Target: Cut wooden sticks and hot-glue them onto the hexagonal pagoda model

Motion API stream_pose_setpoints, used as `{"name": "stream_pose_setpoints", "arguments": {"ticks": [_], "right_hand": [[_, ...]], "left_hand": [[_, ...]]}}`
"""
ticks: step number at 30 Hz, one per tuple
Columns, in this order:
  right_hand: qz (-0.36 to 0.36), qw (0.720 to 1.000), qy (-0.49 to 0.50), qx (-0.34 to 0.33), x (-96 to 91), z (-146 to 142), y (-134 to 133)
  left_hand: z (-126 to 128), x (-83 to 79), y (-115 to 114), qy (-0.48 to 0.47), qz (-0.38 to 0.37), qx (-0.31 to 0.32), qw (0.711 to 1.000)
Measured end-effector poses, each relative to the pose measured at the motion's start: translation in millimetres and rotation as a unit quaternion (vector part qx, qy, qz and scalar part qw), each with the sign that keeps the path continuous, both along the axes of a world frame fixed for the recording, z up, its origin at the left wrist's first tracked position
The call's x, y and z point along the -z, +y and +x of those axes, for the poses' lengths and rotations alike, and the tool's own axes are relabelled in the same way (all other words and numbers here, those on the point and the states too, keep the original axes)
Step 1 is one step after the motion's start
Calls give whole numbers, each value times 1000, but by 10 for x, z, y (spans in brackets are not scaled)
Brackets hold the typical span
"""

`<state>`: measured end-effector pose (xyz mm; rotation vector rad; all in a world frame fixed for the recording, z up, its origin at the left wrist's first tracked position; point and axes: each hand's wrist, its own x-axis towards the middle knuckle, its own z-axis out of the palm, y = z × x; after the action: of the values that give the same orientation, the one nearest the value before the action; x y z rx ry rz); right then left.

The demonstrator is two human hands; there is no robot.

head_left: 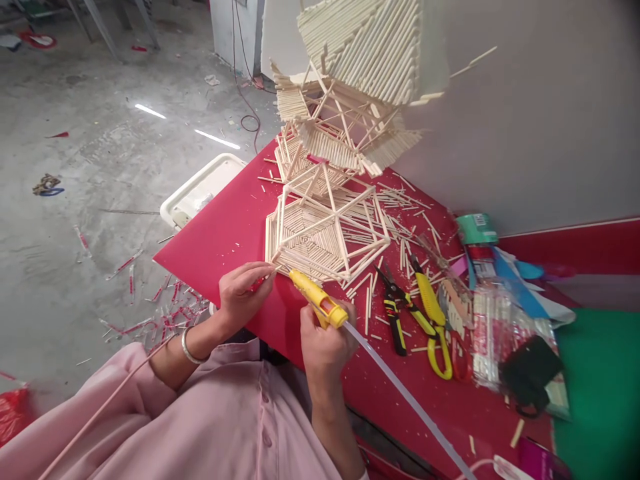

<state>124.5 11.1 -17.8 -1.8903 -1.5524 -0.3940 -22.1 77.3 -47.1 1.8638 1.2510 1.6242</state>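
Observation:
My right hand (pixel 325 347) is wrapped round a yellow hot glue gun (pixel 315 297), with a long clear glue stick (pixel 400 387) trailing from its back end. The gun's nozzle points at the near left corner of a stick-built frame (pixel 335 217), which has a spiral-patterned base of thin wooden sticks. At that same corner my left hand (pixel 246 293) has its fingertips pinched together. Whether a stick or part of the frame is between those fingers is too small to tell. Behind the frame stands a taller stick model with a slatted roof (pixel 365 53).
Loose sticks (pixel 400 200) litter the red table (pixel 215 230). To the right lie pliers (pixel 395 313), yellow-handled scissors (pixel 440 353), plastic packets (pixel 493 333) and green tape (pixel 477 229). A white wall (pixel 525 120) borders the table, and a white stool (pixel 187 193) stands left of it.

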Motion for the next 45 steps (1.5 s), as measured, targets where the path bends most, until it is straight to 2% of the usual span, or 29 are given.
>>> {"name": "stream_pose_setpoints", "arguments": {"ticks": [6, 19, 27, 45], "right_hand": [[-12, 1000, 1, 1, 24, -2, -26], [-14, 999, -36, 13, 71, -53, 8], [-26, 999, -14, 22, 120, -72, 14], [-20, 1000, 5, 5, 101, -73, 17]], "left_hand": [[-11, -10, -1, 8, -7, -4, 1000], [-9, 72, 3, -5, -31, 2, 1000], [-5, 86, 2, 1, -51, -2, 999], [-9, 102, 13, 0, -47, 1, 999]]}}
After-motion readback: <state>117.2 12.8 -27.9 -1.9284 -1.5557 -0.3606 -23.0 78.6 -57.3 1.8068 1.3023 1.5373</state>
